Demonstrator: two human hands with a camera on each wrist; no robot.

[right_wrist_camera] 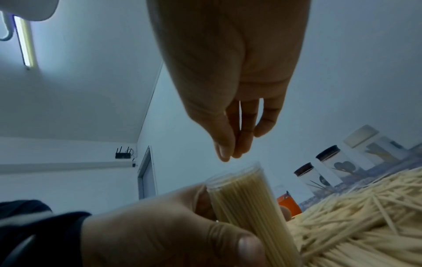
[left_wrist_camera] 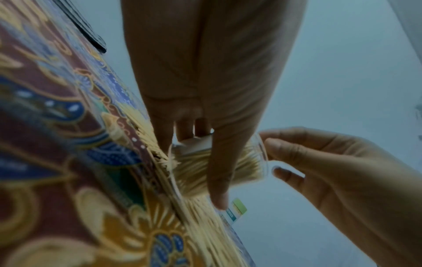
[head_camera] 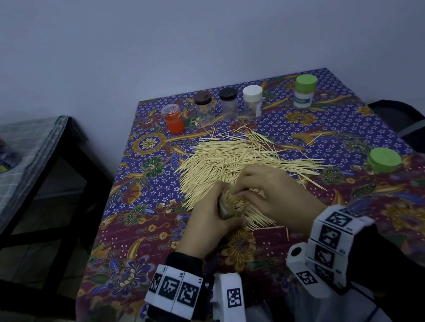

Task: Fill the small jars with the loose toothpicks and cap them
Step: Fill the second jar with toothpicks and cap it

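Observation:
My left hand (head_camera: pixel 208 217) grips a clear jar (head_camera: pixel 224 208) packed with toothpicks, tilted with its mouth toward my right hand. In the right wrist view the jar (right_wrist_camera: pixel 246 198) stands out of the left hand's fist (right_wrist_camera: pixel 160 234). The fingertips of my right hand (head_camera: pixel 265 191) sit at the jar's mouth; in its own view the thumb and fingers (right_wrist_camera: pixel 233 148) are drawn together just above the rim, with nothing visible between them. A big pile of loose toothpicks (head_camera: pixel 232 155) lies behind and under both hands. A loose green lid (head_camera: pixel 384 160) rests at the right.
Along the table's far edge stand an orange jar (head_camera: pixel 174 118), a brown-capped jar (head_camera: pixel 204 108), a black-capped jar (head_camera: pixel 228 104), a white-capped jar (head_camera: pixel 253 100) and a green-capped jar (head_camera: pixel 305 90). A patterned cloth (head_camera: pixel 378 219) covers the table. A dark bench (head_camera: pixel 15 166) stands at the left.

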